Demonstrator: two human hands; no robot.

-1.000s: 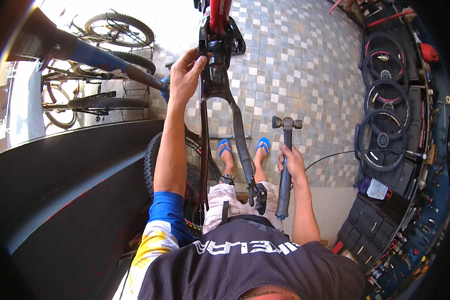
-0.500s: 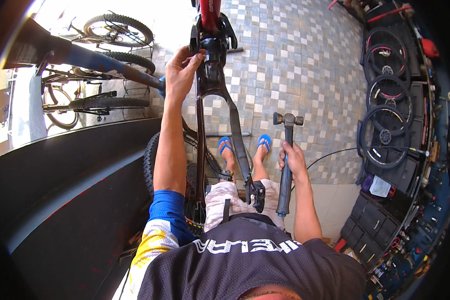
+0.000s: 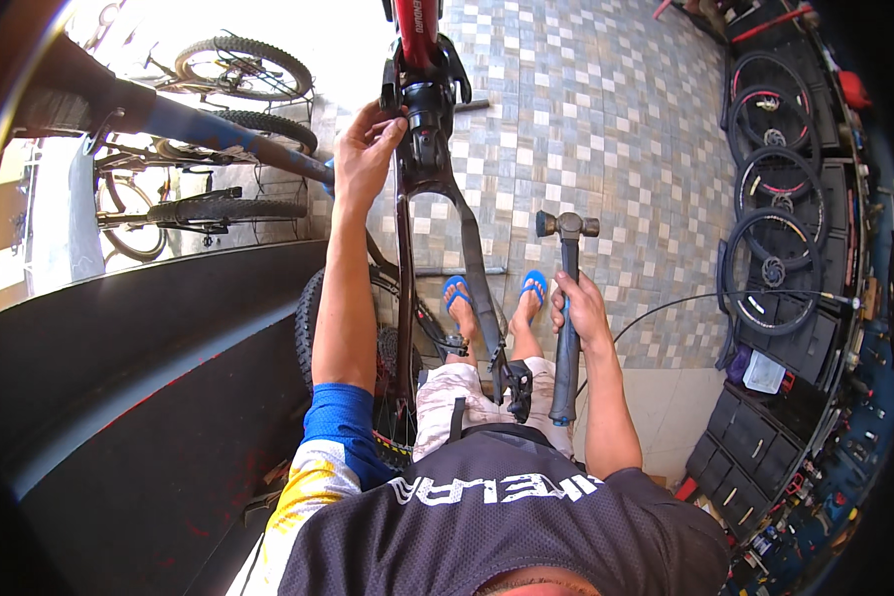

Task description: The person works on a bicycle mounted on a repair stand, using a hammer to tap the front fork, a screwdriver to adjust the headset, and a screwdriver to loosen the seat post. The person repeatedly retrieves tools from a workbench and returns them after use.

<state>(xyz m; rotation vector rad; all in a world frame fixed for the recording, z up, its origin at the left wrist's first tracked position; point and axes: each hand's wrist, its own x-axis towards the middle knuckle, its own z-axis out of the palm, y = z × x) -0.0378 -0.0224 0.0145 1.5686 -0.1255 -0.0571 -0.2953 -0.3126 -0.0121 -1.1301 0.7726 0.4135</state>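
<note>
While the right hand (image 3: 586, 310) grips a two-faced hammer (image 3: 567, 353) by its dark handle, the left hand (image 3: 365, 164) meets the side of the bicycle frame (image 3: 426, 181); whether its fingers grasp anything cannot be told. The frame, glossy red at top and black to dark maroon below, forks toward the person above the tiled floor (image 3: 616, 149).

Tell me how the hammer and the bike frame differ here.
Size: the hammer shows whole, while the larger bike frame runs past the picture's top edge.
Shape: the hammer has one straight handle under a crosswise head; the bike frame splits into two long arms.
Hold: the right hand wraps the hammer's handle; the left hand has its fingers at the bike frame's side.
Shared: both have dark parts.
</note>
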